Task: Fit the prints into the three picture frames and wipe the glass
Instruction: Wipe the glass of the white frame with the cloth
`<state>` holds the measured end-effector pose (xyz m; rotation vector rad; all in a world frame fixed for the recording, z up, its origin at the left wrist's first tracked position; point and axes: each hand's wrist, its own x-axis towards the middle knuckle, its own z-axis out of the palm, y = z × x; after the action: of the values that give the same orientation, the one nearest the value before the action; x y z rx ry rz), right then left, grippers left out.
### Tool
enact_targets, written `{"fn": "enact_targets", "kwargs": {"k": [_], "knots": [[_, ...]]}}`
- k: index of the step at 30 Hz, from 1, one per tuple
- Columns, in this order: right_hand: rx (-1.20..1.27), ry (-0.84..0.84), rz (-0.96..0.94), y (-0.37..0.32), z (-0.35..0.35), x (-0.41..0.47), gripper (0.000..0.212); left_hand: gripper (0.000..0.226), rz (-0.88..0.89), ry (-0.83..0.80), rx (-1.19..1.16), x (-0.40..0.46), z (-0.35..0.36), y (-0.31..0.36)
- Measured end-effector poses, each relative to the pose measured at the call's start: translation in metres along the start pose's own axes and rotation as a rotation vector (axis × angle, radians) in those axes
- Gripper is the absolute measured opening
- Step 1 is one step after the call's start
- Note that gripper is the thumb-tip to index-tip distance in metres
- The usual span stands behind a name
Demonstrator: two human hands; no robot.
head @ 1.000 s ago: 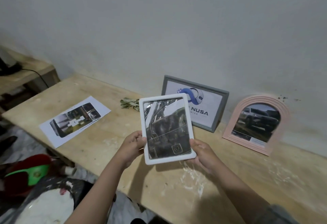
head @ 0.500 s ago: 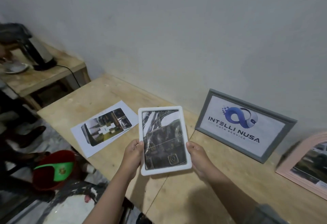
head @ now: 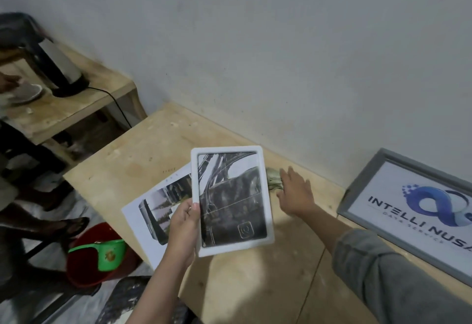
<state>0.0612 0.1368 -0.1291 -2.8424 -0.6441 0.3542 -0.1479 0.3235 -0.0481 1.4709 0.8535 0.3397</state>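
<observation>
My left hand [head: 183, 224] grips the left edge of a white picture frame [head: 232, 199] with a dark car print in it, held above the wooden table [head: 255, 285]. Fingers spread, my right hand [head: 296, 193] hovers over or touches a crumpled greenish cloth [head: 273, 180] by the wall; contact is unclear. A loose print on white paper [head: 150, 208] lies on the table under the frame's left side. A grey frame [head: 398, 196] with a logo print leans on the wall at the right.
A red bucket [head: 86, 254] with a green scoop [head: 107, 252] stands on the floor by the table's left edge. A lower wooden bench [head: 63, 109] at the left holds a kettle [head: 61, 68] and its cable. Another person's hand and feet show at far left.
My right hand let go of the white frame and moved right and back to the cloth by the wall. My left hand alone holds the frame. The view swung left; the pink frame left view.
</observation>
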Motion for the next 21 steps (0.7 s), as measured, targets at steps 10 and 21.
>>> {"fn": "enact_targets", "kwargs": {"k": [10, 21], "knots": [[0.100, -0.008, 0.078, 0.001, 0.001, 0.031, 0.039, 0.023, -0.041, -0.046, -0.060, 0.017, 0.003, 0.001], [0.626, 0.549, 0.025, 0.023, -0.095, -0.050, 0.028, 0.018, 0.076, -0.042, -0.024, -0.008, 0.041, 0.016]]}}
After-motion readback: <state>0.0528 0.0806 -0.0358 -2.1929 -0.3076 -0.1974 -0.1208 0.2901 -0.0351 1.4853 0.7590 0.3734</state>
